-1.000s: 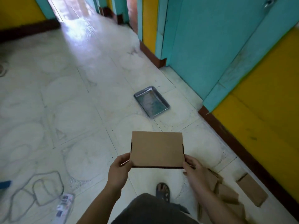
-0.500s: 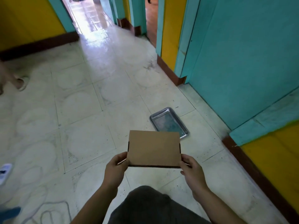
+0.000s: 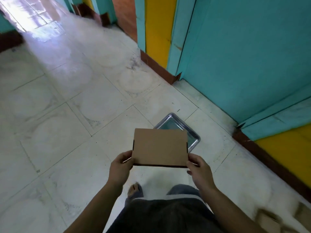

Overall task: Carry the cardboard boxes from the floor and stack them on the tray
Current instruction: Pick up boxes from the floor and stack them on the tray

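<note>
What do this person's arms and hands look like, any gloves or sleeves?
Both are bare: the left hand and right hand wear no gloves, and no sleeve or watch shows. Below them is dark grey clothing.

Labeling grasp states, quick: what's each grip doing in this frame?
Left grip: holds the cardboard box by its left edge.
Right grip: holds the same box by its right edge.
</note>
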